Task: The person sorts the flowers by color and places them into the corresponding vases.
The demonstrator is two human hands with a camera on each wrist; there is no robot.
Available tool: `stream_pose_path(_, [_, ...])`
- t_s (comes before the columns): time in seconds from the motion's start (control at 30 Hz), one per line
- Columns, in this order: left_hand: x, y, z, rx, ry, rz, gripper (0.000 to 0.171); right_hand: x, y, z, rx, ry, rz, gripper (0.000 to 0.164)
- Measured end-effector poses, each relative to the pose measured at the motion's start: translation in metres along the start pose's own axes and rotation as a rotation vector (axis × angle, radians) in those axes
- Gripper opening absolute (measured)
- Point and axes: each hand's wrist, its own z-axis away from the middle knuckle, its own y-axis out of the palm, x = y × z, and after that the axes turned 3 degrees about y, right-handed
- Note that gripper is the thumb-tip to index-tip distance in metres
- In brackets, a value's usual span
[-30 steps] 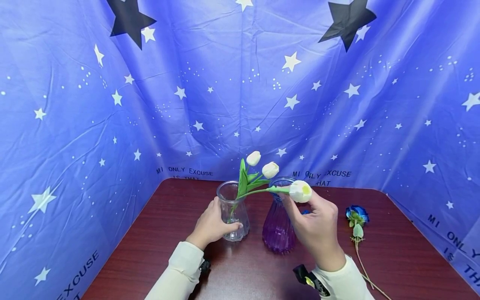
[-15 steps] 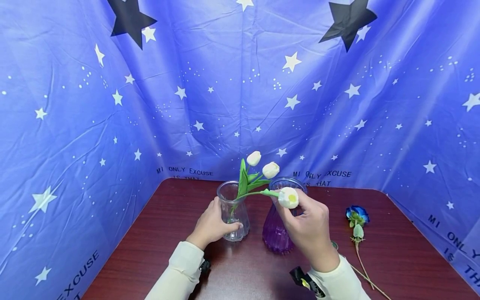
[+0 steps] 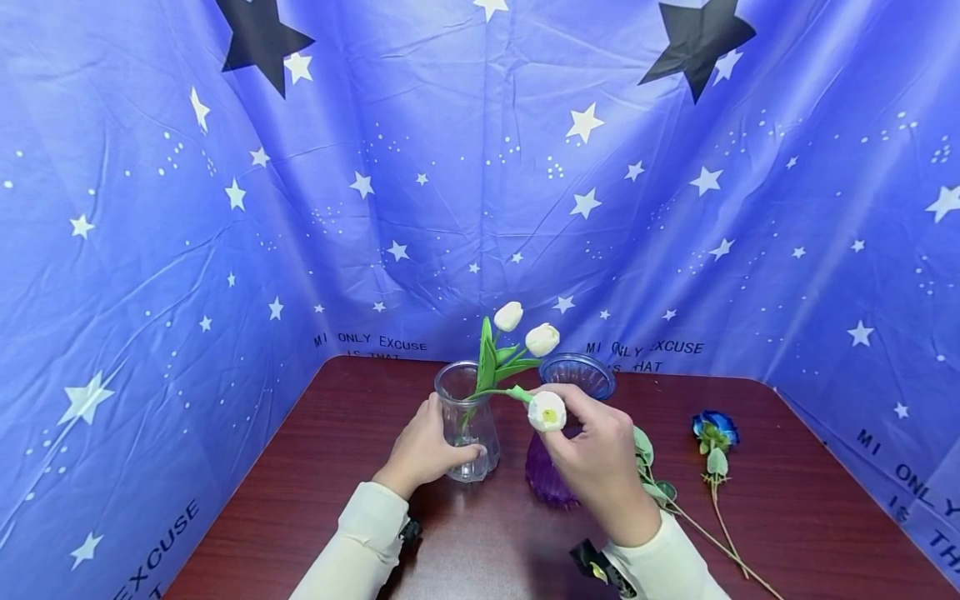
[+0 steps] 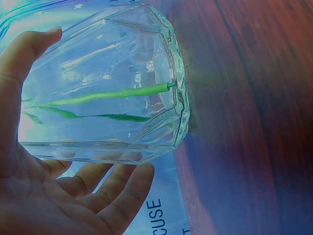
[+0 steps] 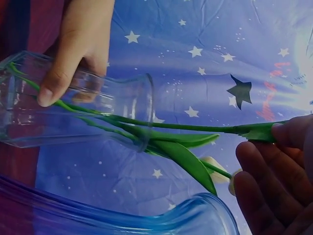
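My left hand (image 3: 423, 450) grips a clear glass vase (image 3: 483, 429) around its side, thumb in front. Three white tulips stand in this vase. Two tulip heads (image 3: 542, 339) rise above its rim among green leaves (image 3: 486, 367). The third tulip (image 3: 546, 412) bends over to the right, and my right hand (image 3: 600, 454) pinches it just below the flower. In the left wrist view, a green stem (image 4: 142, 91) reaches down to the vase's bottom. The right wrist view has the pinched stem (image 5: 190, 127) running out of the vase mouth to my thumb and fingers.
A blue-and-purple glass vase (image 3: 547, 475) stands close on the right, partly behind my right hand. A blue rose (image 3: 715, 429) lies on the dark red table (image 3: 480, 550), beside another leafy stem (image 3: 643, 450). Blue star-patterned cloth (image 3: 450, 208) surrounds the table.
My right hand has moved left and slightly down, bending the pinched tulip closer to the clear vase. More of the leafy stem on the right shows. My left hand stays on the vase.
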Motion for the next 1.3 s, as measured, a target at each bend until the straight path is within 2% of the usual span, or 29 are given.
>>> stream_pose_path(0.53, [0.001, 0.001, -0.001, -0.004, -0.003, -0.002, 0.095, -0.004, 0.018, 0.008, 0.063, 0.017, -0.013, 0.023])
stream_pose_path(0.73, [0.001, 0.001, -0.001, -0.002, -0.005, -0.001, 0.095, -0.006, 0.023, 0.011, 0.063, 0.015, 0.007, 0.026])
stream_pose_path(0.97, [0.002, 0.002, -0.002, -0.009, -0.003, 0.004, 0.096, -0.008, 0.03, 0.014, 0.059, 0.011, 0.049, 0.021])
stream_pose_path(1.17, [0.001, 0.001, -0.001, -0.006, -0.002, 0.012, 0.095, -0.011, 0.034, 0.017, 0.071, 0.047, 0.064, 0.019])
stream_pose_path(1.3, [0.001, 0.001, -0.001, -0.008, -0.003, 0.007, 0.094, -0.012, 0.036, 0.019, 0.099, 0.071, 0.076, 0.026])
